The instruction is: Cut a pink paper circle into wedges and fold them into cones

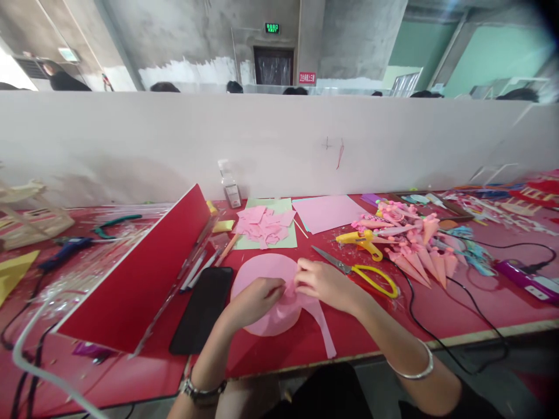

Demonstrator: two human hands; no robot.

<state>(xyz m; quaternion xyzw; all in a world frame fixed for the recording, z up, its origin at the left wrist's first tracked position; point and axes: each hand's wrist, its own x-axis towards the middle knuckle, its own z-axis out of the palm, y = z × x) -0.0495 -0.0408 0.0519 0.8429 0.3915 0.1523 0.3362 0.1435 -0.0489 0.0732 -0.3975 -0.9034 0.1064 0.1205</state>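
Observation:
A round pink paper piece (266,323) lies on the red table in front of me, with both hands over it. My left hand (258,298) is closed, its thumb and fingers pinched at a small bit of pink paper (289,293) near the disc's middle. Right beside it, my right hand (325,284) has its fingers bent and closed on the same bit from the other side. The fingertips and the exact grip are partly hidden. A pink paper strip (322,329) trails from under my right hand toward the table's front edge.
Yellow-handled scissors (374,279) and a yellow glue gun (360,240) lie right, near pink paper cones (421,262) and black cords. Pink scraps (264,226) lie behind the disc. Left are a black phone (203,308) and a slanted red board (140,273).

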